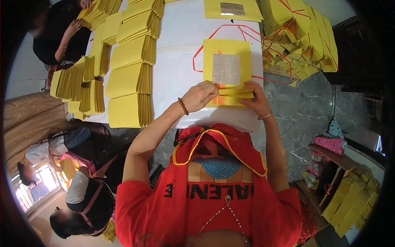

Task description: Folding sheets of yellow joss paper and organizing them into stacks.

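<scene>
In front of me on the white table lies a small stack of yellow paper sheets [207,61], the top one bearing a silver square and orange marks. My left hand [200,96] is closed at the stack's lower left edge, its fingers curled on the paper. My right hand [259,101] grips the lower right edge between thumb and fingers. Between the hands, the near edge of the top paper is folded up into a narrow strip, with another yellow layer beneath it. A red string [196,59] lies in a loop partly under the sheets.
Rows of folded yellow paper bundles [129,78] line the table's left side. Another yellow sheet with a silver patch [247,10] lies at the far edge. Tied yellow stacks [317,37] stand at far right. A co-worker's hand [73,28] touches papers at far left; other people sit behind.
</scene>
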The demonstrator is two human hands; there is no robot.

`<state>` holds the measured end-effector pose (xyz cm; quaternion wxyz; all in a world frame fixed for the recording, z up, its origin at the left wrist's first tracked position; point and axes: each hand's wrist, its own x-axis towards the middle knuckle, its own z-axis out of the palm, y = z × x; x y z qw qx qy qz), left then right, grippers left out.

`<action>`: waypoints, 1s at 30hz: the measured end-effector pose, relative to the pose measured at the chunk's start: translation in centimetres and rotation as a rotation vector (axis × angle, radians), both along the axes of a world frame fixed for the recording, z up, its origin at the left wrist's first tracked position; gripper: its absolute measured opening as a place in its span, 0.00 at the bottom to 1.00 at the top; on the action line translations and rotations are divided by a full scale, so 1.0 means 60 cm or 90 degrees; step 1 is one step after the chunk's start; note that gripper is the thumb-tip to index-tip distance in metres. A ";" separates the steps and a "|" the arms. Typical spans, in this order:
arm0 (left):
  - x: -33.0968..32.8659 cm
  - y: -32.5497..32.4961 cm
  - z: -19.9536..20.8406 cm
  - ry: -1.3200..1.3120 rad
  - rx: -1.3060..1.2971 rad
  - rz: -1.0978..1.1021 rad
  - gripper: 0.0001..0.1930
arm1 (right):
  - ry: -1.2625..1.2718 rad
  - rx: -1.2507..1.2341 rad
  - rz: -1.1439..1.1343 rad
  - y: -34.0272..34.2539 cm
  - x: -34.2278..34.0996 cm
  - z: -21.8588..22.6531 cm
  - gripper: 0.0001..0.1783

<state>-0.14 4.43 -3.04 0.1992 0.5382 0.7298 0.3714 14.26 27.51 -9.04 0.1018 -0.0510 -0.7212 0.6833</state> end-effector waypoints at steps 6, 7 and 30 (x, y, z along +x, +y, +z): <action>0.012 -0.007 0.028 0.019 0.025 0.053 0.19 | -0.034 0.082 -0.017 0.011 -0.003 -0.022 0.14; 0.004 -0.015 0.022 0.027 -0.018 0.055 0.30 | 0.001 0.102 -0.014 0.010 -0.002 -0.022 0.14; 0.046 -0.075 0.001 0.117 0.031 0.029 0.19 | 0.050 0.459 0.232 -0.012 0.021 0.084 0.16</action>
